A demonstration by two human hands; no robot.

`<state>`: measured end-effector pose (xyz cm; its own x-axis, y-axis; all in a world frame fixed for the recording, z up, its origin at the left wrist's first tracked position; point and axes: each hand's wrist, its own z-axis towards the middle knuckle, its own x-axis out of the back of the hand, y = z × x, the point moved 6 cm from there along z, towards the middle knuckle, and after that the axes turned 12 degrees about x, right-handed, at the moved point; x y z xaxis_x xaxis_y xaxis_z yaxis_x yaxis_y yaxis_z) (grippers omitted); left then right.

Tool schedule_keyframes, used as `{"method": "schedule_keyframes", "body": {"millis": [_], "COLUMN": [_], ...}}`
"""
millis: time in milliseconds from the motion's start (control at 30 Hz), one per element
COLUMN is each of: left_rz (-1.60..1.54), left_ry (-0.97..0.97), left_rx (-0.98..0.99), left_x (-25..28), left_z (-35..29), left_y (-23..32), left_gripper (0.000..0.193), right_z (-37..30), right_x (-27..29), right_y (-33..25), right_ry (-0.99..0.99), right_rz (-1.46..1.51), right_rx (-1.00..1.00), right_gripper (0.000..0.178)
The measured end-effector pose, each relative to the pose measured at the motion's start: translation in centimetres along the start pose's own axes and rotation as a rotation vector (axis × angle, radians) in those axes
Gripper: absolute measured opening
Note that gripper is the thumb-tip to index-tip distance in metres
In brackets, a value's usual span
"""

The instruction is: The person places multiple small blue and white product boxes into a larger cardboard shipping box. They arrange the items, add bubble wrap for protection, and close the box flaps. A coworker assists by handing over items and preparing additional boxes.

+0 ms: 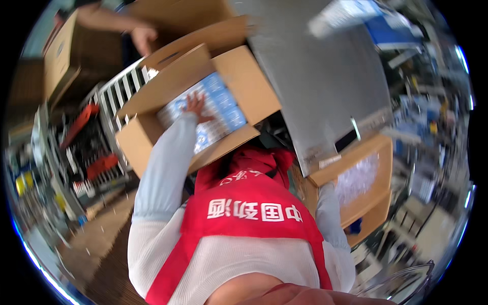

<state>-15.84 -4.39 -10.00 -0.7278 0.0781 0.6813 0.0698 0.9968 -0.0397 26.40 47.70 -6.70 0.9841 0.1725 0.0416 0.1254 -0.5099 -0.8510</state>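
Note:
My left hand [195, 105] reaches down into an open cardboard box [245, 76] in front of me. Its fingers are spread over a layer of small blue-and-white cartons [217, 91] packed inside; the hand seems to lie on them and grips nothing. My right forearm, in a light blue sleeve cover [329, 206], goes to the near edge of another cardboard box [389, 157] on my right, which has crumpled clear plastic [358, 178] in it. Of my right hand [333, 183] only a sliver shows at that edge; its fingers are hidden.
A grey metal table [320, 86] spans the far right, with a blurred white-and-blue package [345, 15] on it. The open box sits by a white roller conveyor [119, 96]. Another person's hand [143, 39] is beyond it, beside a large carton [61, 61].

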Motion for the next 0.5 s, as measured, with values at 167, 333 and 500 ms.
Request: {"method": "schedule_keyframes", "body": {"millis": [167,333,500], "left_rz": [0.057,0.064,-0.042], "left_ry": [0.103,-0.014,0.098], "left_rx": [-0.206,-0.168,-0.375], "left_x": [-7.2,-7.5,-10.3], "left_z": [-1.3,-3.1,0.8], "left_y": [-3.6,-3.1,-5.4], "left_gripper": [0.134,0.131,0.127], "right_z": [6.4,0.2,-2.4], "right_x": [11.6,10.6,6.1], "right_y": [-1.1,-7.2,-13.2], "right_ry": [0.142,0.064,-0.227], "right_rz": [-0.015,0.197,0.272], "right_rx": [0.053,0.135,0.242], "right_gripper": [0.038,0.056,0.061]}}
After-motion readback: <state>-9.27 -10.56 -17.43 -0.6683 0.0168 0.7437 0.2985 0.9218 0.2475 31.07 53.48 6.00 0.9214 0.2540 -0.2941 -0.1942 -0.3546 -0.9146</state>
